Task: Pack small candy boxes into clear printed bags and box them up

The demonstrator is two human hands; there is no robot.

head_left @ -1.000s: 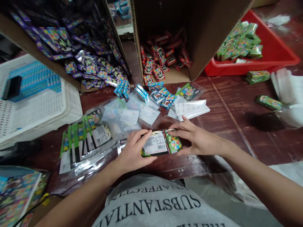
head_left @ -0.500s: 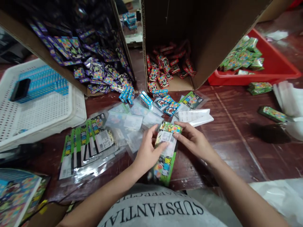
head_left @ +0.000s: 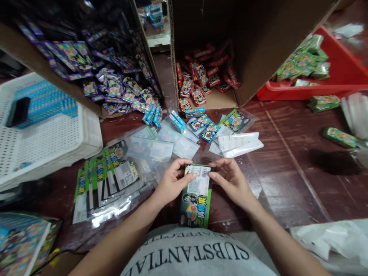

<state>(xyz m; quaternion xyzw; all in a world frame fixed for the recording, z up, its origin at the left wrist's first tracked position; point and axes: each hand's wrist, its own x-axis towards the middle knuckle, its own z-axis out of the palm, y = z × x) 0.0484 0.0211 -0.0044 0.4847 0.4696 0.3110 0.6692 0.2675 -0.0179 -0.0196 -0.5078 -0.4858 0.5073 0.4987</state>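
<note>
Since half a second ago, the flat black-and-green printed cardboard pack (head_left: 197, 207) has turned from its tilt to lie nearly straight towards you, and the colourful green end that showed beyond its white barcode panel (head_left: 198, 184) is no longer in view. The pack is now between your hands, just in front of your body, above the dark red-brown table (head_left: 273, 153). Your left hand (head_left: 172, 180) is nearly closed on its far left corner, thumb flat on the panel, fingers curled behind. Your right hand (head_left: 234, 188) pinches lightly at the far right corner, thumb by the barcode; its hidden fingers I cannot judge. To do this well, I'd keep both grips level and light, square the far edge with your fingertips, and press near the edges, since thin card probably creases easily.
</note>
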